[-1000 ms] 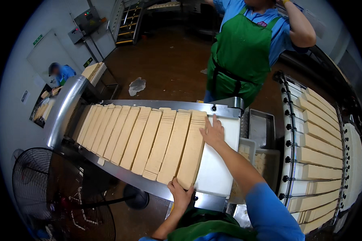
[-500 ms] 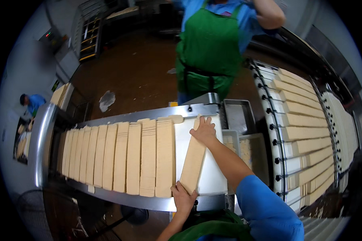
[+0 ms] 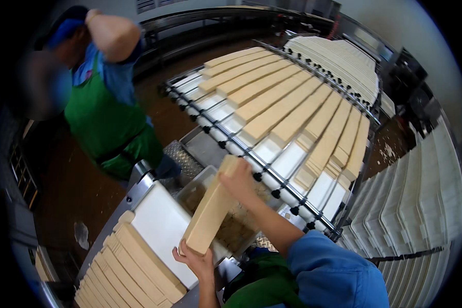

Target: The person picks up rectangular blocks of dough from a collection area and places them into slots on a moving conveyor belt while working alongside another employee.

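Both hands grip one long cream-coloured block (image 3: 209,208), holding it tilted in the gap between two conveyors. My left hand (image 3: 196,261) grasps the near end, thumb and fingers on its sides. My right hand (image 3: 238,180) clasps the far end; its fingertips are partly hidden and blurred. Similar blocks (image 3: 148,259) lie side by side on the left conveyor, next to its bare white bed (image 3: 161,218). More blocks (image 3: 277,110) lie in a spread row across the right conveyor, some with short pieces at their near ends.
Below the held block stands a bin (image 3: 251,237) of broken cream pieces. A metal rail with black knobs (image 3: 230,148) edges the right conveyor. A person in a green apron (image 3: 110,126) stands at the left, one arm raised. Stacked white trays (image 3: 400,205) are at the right.
The block has been lifted off the left conveyor's white bed and carried right, over the bin, in both hands. My view has turned right, toward the other conveyor.
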Action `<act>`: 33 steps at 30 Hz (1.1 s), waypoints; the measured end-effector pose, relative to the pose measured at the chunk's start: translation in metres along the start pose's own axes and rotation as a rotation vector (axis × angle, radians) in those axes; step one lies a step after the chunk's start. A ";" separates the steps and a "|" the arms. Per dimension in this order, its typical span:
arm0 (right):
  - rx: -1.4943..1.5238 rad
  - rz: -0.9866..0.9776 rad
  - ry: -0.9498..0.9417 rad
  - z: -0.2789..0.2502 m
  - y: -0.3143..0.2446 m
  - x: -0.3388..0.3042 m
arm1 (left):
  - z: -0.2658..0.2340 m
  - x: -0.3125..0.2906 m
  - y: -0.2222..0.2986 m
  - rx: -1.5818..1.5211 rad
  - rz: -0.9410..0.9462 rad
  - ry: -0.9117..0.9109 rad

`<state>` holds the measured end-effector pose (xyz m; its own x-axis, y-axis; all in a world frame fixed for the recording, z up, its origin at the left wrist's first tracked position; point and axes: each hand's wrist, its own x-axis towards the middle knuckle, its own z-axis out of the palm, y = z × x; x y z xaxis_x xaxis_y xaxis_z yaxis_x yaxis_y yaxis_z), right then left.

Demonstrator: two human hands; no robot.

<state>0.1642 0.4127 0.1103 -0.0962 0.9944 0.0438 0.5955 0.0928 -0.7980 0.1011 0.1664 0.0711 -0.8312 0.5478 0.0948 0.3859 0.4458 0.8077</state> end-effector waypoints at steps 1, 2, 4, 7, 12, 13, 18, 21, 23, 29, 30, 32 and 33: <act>0.018 0.043 0.106 -0.029 0.011 0.012 | 0.007 0.004 0.021 -0.061 0.007 -0.066; 0.030 0.107 0.101 -0.057 0.022 0.022 | 0.015 0.008 0.038 -0.069 0.096 -0.113; -0.048 0.205 0.141 -0.107 0.055 0.046 | 0.034 0.013 0.073 -0.091 0.275 -0.205; -0.489 0.338 -0.005 -0.155 0.094 0.084 | 0.053 0.019 0.110 -0.204 0.366 -0.356; -0.641 0.293 -0.158 -0.183 0.150 0.147 | 0.072 0.026 0.148 -0.278 0.360 -0.596; -0.633 0.305 -0.189 -0.183 0.148 0.152 | 0.078 0.027 0.146 -0.295 0.331 -0.611; -0.649 0.267 -0.078 -0.173 0.173 0.169 | 0.102 0.030 0.145 -0.264 0.370 -0.559; -0.721 0.182 0.099 -0.171 0.188 0.174 | 0.116 0.027 0.159 -0.289 0.330 -0.626; -0.678 0.146 0.145 -0.174 0.188 0.177 | 0.126 0.023 0.163 -0.304 0.307 -0.624; -0.766 0.147 0.152 -0.185 0.174 0.170 | 0.148 0.028 0.178 -0.245 0.338 -0.660; -0.737 0.065 0.189 -0.180 0.169 0.161 | 0.158 0.029 0.175 -0.283 0.338 -0.683; -0.682 -0.093 0.264 -0.163 0.158 0.135 | 0.170 0.027 0.174 -0.273 0.369 -0.696; -0.565 -0.084 0.073 -0.161 0.142 0.121 | 0.173 0.026 0.175 -0.222 0.399 -0.683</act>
<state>0.3654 0.5540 0.0993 -0.1178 0.9816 0.1504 0.9238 0.1639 -0.3461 0.2163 0.3809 0.1139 -0.1934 0.9777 0.0821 0.4532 0.0148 0.8913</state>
